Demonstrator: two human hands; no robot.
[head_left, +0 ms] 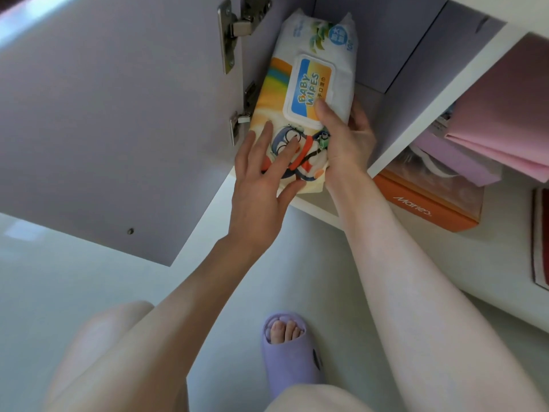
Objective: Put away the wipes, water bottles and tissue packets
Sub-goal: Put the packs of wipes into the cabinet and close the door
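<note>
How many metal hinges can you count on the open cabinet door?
2: the upper hinge at the picture's top edge; the lower hinge just beside the wipes pack. Others may lie outside the frame.

Soft, even daylight fills the scene, bright and without hard shadows. A white glare streak burns across the top-left corner of the cabinet door (104, 129), and a pale reflection sits on the glossy floor (44, 278) at the left. The cabinet interior (401, 49) lies in dimmer lavender shade. The centre is sharp: the lettering on the baby wipes pack (315, 84) reads cleanly. The left forearm (208, 278) looks darker than the paler right forearm (386, 263). Wide-angle distortion tilts the shelf edge (445, 93), and the lower border blurs, softening the knee (113, 337) and the purple slipper (291, 352).
</note>
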